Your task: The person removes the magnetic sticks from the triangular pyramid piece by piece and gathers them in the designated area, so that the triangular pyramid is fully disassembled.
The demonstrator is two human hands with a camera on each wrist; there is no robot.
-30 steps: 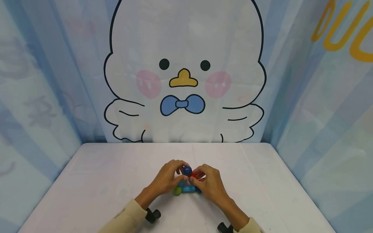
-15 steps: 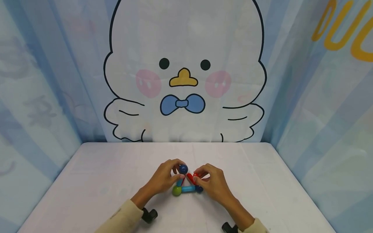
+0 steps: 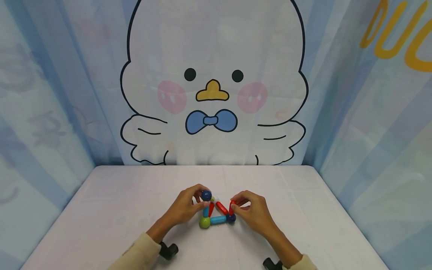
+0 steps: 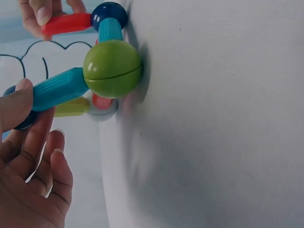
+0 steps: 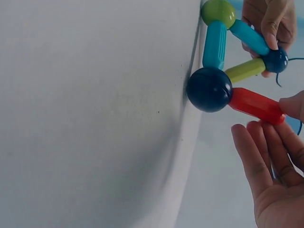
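My left hand pinches a dark blue ball above the table. From it a light-blue magnetic stick slopes down to a green ball, and a yellow-green stick runs down to a whitish ball at the back. My right hand pinches the upper end of a red magnetic stick. The lower end of that stick meets a second dark blue ball. Another light-blue stick joins this ball to the green one. A second red stick lies behind.
White cloth covers the table under the toy frame. A curtain with a cartoon duck hangs behind the far edge. Black wrist devices sit below both hands, near the beige sleeves.
My hands have drawn apart. The raised dark blue ball has moved left with my left hand, while my right hand has moved right, and its red stick now stands more upright.
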